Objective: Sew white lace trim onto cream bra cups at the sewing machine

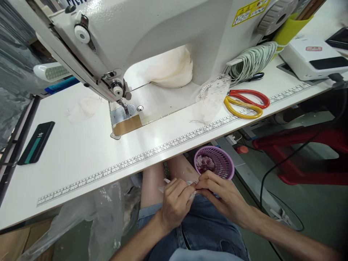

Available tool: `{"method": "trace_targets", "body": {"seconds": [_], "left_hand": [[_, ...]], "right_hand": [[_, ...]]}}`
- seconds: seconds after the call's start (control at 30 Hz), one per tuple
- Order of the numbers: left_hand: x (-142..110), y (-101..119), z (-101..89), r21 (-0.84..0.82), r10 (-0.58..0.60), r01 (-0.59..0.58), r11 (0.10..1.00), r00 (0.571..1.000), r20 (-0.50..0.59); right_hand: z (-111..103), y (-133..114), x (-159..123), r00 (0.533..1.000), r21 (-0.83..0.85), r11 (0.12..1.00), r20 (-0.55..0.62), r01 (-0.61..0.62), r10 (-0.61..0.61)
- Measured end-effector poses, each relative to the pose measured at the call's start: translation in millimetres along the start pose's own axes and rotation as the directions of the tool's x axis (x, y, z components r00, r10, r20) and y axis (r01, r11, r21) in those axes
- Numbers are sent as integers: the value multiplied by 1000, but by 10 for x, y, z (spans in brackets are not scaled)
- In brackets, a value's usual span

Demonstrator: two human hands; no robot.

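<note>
Above my lap, my left hand point(176, 199) and my right hand point(221, 190) meet with fingertips almost touching. Between them is a small piece of white fabric point(192, 196), mostly covered by the fingers. My left hand is closed around it, and a bit of white sticks out past its knuckles. The thumb and fingers of my right hand pinch at the fabric's other side. Just beyond my right hand stands a purple basket point(230, 165) with crumpled, reddish-white scraps inside. On the table ahead is a white sewing machine point(163, 29), its needle area at the left end.
Scissors point(244, 105) with red and yellow handles lie by the ruler markings point(174, 145) along the table edge. Near them are lace fabric point(213, 99) and a bundle of pale cord point(252, 59). A dark phone point(36, 143) lies at left. A red stool point(293, 152) stands right.
</note>
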State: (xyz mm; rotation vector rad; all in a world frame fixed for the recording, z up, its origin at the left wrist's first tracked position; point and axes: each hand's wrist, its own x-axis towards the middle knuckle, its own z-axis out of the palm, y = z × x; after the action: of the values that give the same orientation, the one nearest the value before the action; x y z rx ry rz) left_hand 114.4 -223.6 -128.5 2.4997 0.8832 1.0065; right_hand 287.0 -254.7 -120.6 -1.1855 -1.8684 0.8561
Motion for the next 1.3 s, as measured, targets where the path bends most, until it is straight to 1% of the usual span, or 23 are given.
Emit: {"method": "trace_targets", "body": {"seconds": [0.1, 0.17, 0.27, 0.33, 0.4, 0.5, 0.53, 0.57, 0.63, 0.7, 0.73, 0.8, 0.9, 0.93, 1.0, 1.03, 1.07, 1.1, 1.17, 1.2, 1.23, 1.27, 1.3], "left_hand": [[-11, 12, 18, -20, -49, 48, 999, 999, -14], [-16, 18, 26, -15, -59, 58, 998, 998, -6], [-30, -7, 31, 3, -21, 21, 1000, 1000, 6], [-44, -45, 33, 3, -26, 26, 1000, 999, 19], [-56, -82, 36, -8, -71, 72, 997, 997, 35], [-55, -98, 43, -65, -140, 142, 988, 990, 33], [-47, -92, 44, -106, -164, 167, 980, 986, 29], [-35, -80, 43, -158, -199, 201, 967, 980, 33], [-1, -53, 33, -272, -302, 311, 911, 950, 77], [43, -32, 14, -344, -418, 449, 825, 894, 162], [67, -26, 3, -357, -467, 511, 782, 860, 208], [111, -21, -17, -354, -533, 602, 716, 798, 280], [160, -17, -46, -338, -590, 678, 653, 735, 334], [171, -13, -58, -332, -607, 697, 635, 717, 344], [189, -1, -92, -327, -636, 738, 590, 674, 375], [196, 5, -113, -333, -651, 768, 547, 641, 408], [201, 11, -137, -351, -664, 805, 479, 594, 454], [205, 15, -162, -380, -672, 844, 380, 534, 513], [205, 17, -206, -432, -658, 896, 105, 388, 645], [202, 16, -223, -445, -639, 895, -31, 325, 697], [196, 13, -234, -452, -622, 881, -140, 277, 732], [188, 11, -239, -456, -613, 864, -214, 244, 752], [180, 8, -239, -457, -609, 852, -256, 225, 760]], "right_hand": [[1, 5, 7, 999, -10, 999, 35, -34, 34], [-14, -7, 13, 994, 4, 998, 90, -59, 58], [-77, -52, 5, 975, 89, 993, 215, -81, 60], [-145, -74, -23, 963, 180, 975, 257, -127, 78], [-231, -46, -66, 967, 280, 940, 215, -195, 137], [-372, 161, -148, 966, 379, 889, 64, -257, 252], [-416, 273, -175, 960, 342, 900, 28, -272, 279], [-456, 394, -199, 956, 260, 923, 5, -284, 293], [-511, 617, -233, 953, 35, 953, -18, -300, 301], [-515, 726, -243, 955, -131, 946, -40, -296, 293], [-493, 716, -236, 955, -164, 941, -55, -296, 291], [-405, 566, -200, 962, -176, 946, -46, -272, 268], [-210, 191, -104, 987, -137, 979, 30, -152, 158], [-145, 86, -69, 992, -125, 985, 32, -118, 123], [-42, -32, -9, 996, -118, 989, 7, -89, 90], [-12, -39, 13, 996, -103, 991, 0, -90, 91], [1, -15, 28, 994, -77, 991, -4, -107, 107], [-3, 31, 37, 990, -47, 989, -11, -140, 140], [-56, 153, 37, 973, -9, 973, -38, -230, 230], [-96, 205, 29, 960, -12, 962, -63, -273, 272], [-137, 238, 17, 948, -28, 951, -91, -307, 304], [-175, 246, 2, 942, -45, 945, -112, -324, 317], [-203, 227, -15, 943, -54, 947, -122, -317, 309]]}}
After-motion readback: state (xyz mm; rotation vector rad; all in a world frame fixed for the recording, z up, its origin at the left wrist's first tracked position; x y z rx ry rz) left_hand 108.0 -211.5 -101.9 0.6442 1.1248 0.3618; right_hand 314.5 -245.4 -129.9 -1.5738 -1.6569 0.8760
